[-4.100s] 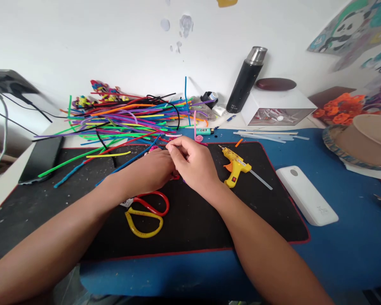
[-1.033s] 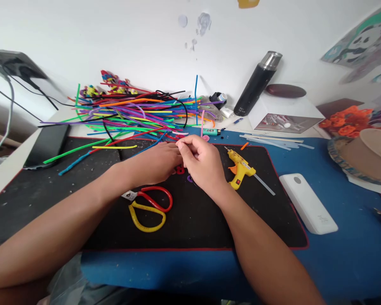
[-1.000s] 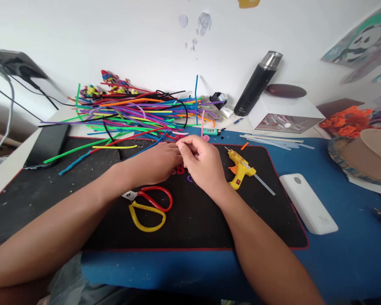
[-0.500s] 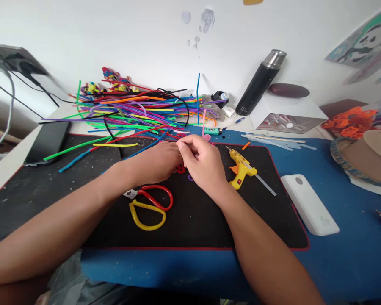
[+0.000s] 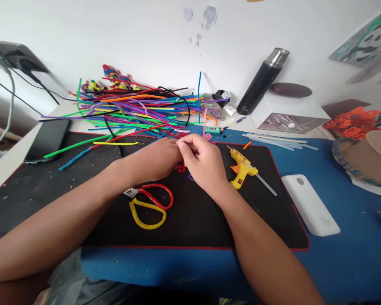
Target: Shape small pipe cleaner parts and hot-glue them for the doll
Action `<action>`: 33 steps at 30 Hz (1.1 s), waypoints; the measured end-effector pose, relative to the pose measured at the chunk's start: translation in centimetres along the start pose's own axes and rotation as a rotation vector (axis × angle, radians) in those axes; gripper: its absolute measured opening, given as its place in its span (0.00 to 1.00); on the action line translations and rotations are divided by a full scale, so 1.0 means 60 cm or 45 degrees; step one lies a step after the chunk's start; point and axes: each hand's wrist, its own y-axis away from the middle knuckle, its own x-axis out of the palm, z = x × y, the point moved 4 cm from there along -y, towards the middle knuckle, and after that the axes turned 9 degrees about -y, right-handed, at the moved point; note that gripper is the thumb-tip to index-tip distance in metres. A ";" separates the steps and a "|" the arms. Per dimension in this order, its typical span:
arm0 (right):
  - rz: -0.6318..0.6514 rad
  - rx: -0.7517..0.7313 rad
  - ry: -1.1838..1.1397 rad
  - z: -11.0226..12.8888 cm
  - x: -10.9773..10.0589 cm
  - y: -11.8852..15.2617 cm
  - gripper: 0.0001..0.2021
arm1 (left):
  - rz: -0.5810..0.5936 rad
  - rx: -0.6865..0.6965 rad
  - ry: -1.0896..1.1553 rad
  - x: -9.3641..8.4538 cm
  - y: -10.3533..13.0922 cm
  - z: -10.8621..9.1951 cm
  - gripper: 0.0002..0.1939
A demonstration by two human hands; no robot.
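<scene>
Blue surface (image 5: 362, 241) beneath black mat (image 5: 197, 220). Left hand (image 5: 155, 159), right hand (image 5: 206, 163) meet, fingers curled; grip opening, contents hidden, I can't tell. Scissors (image 5: 148, 226) near left hand: dipping wrist might snag them. Small red piece (image 5: 181, 169) by fingers: stray brush could shift it.

The flask (image 5: 258, 87) has a matt black body, and its cap (image 5: 279, 56) is of smooth, shiny metal. The scissors (image 5: 131, 192) show bare metal beside their handles (image 5: 149, 226), which are smooth and glossy like plastic. The glue gun (image 5: 242, 165) is of yellow plastic, stained with brown near the nozzle, and the glue stick (image 5: 266, 184) in it looks smooth and translucent. The pipe cleaners (image 5: 146, 110) appear matt and slightly fuzzy. The black mat (image 5: 197, 224) looks like matt cloth (small pale specks lie on it), while the white device (image 5: 311, 205) seems smooth plastic.
</scene>
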 end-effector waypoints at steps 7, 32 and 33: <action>0.005 -0.026 0.039 0.001 0.002 0.000 0.09 | -0.022 -0.015 0.025 0.008 0.001 -0.002 0.17; 0.006 -0.028 0.052 0.000 0.001 0.000 0.09 | 0.009 -0.018 -0.030 0.005 0.000 0.003 0.15; 0.004 -0.033 0.052 0.000 0.001 0.000 0.09 | 0.015 -0.024 -0.037 0.004 0.001 0.006 0.14</action>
